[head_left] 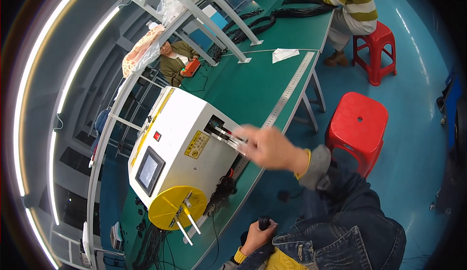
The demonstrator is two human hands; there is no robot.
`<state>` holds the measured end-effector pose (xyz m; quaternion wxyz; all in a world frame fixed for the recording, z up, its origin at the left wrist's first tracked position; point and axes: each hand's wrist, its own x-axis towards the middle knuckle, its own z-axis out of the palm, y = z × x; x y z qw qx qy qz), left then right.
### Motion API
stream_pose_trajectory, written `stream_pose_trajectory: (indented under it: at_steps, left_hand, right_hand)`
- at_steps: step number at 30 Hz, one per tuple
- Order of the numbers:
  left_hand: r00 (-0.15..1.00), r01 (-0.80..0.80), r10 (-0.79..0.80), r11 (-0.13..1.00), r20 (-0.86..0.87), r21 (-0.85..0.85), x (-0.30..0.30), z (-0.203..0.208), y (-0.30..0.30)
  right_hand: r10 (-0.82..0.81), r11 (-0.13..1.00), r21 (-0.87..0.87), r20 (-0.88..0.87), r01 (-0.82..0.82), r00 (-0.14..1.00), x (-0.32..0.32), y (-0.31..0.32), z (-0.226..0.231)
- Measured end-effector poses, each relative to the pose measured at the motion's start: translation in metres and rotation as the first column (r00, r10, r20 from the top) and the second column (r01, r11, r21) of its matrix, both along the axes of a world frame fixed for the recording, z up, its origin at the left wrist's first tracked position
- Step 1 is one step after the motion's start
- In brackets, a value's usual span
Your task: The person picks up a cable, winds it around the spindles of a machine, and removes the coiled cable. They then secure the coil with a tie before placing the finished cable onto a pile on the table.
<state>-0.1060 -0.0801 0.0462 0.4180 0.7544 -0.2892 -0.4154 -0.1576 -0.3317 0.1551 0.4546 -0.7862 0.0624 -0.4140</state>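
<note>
My right hand (270, 147) reaches across to the front of a white bench machine (194, 119). Its fingers are smeared by motion beside two metal prongs (224, 137) that stick out of a dark slot; whether they grip anything cannot be made out. Low in the view, close to my body, my left hand (257, 238) is closed around a bundle of black cable (264, 223), its top showing above the fist. On the machine are a small screen (150, 171), a red switch (157, 136) and a yellow disc (170, 207) with white pegs.
Black cables (151, 245) hang below the machine. A ruler strip (292, 87) runs along the green table (243, 85). White paper (285, 54) lies farther off. Red stools (357, 124) stand at right. Across the table, a person holds an orange device (191, 67); another sits beyond.
</note>
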Motion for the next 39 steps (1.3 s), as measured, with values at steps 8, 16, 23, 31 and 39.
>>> stream_pose_trajectory:
  at_steps: [8, 16, 23, 31, 39]
  left_hand:
    - [0.862, -0.083, 0.094, 0.996, -0.499, 0.044, 0.0, 0.019, 0.0]
    - [0.864, 0.015, 0.024, 0.997, -0.502, 0.074, 0.001, 0.009, 0.011]
    - [0.468, -0.095, 0.032, 0.995, -0.883, -0.015, 0.014, 0.033, -0.008]
    - [0.371, -0.255, -0.025, 0.958, -0.928, -0.128, 0.018, 0.019, -0.016]
    - [0.44, -0.342, 0.035, 0.931, -0.897, -0.132, 0.021, 0.019, 0.008]
  right_hand:
    - [0.592, 0.799, -0.019, -0.149, -0.6, 0.792, -0.016, 0.081, -0.101]
    - [0.636, 0.772, 0.088, -0.12, -0.63, 0.763, -0.028, 0.103, -0.125]
    - [0.699, 0.657, 0.428, -0.038, -0.621, 0.714, -0.022, 0.091, -0.109]
    - [0.655, 0.607, 0.59, 0.007, -0.532, 0.755, -0.006, 0.109, -0.136]
    - [0.62, 0.621, 0.661, -0.085, -0.421, 0.78, -0.022, 0.135, -0.105]
